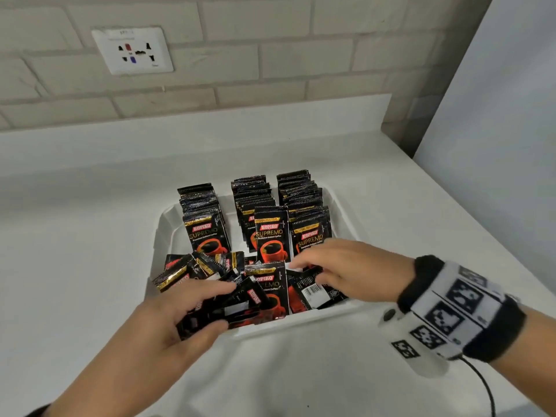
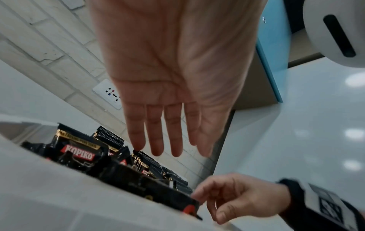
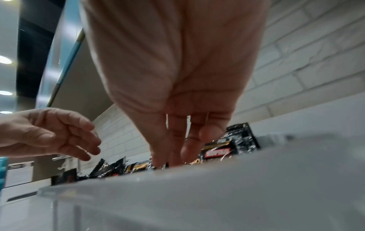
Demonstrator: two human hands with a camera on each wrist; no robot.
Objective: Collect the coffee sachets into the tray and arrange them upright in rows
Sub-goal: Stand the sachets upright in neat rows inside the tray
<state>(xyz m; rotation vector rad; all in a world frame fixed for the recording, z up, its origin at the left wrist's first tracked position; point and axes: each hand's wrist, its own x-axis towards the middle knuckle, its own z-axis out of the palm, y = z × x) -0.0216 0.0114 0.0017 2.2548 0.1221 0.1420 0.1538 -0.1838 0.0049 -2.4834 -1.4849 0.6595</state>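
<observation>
A white tray (image 1: 161, 236) sits on the counter. At its far end, three rows of upright black Kopiko sachets (image 1: 255, 206) stand side by side. Loose sachets (image 1: 195, 269) lie jumbled in the near end. My left hand (image 1: 222, 305) hovers over the near-left pile, and the left wrist view shows its fingers (image 2: 158, 145) straight with nothing in them. My right hand (image 1: 308, 271) reaches into the near-right corner, fingers loosely bent. Its fingertips touch a face-down sachet with a barcode (image 1: 313, 291). In the right wrist view the right hand's fingertips are hidden behind the tray wall (image 3: 197, 187).
The white counter (image 1: 90, 266) runs back to a brick-tiled wall with a power outlet (image 1: 132, 51). A pale wall panel (image 1: 496, 115) closes the right side. A camera band (image 1: 451, 305) with a cable wraps my right wrist.
</observation>
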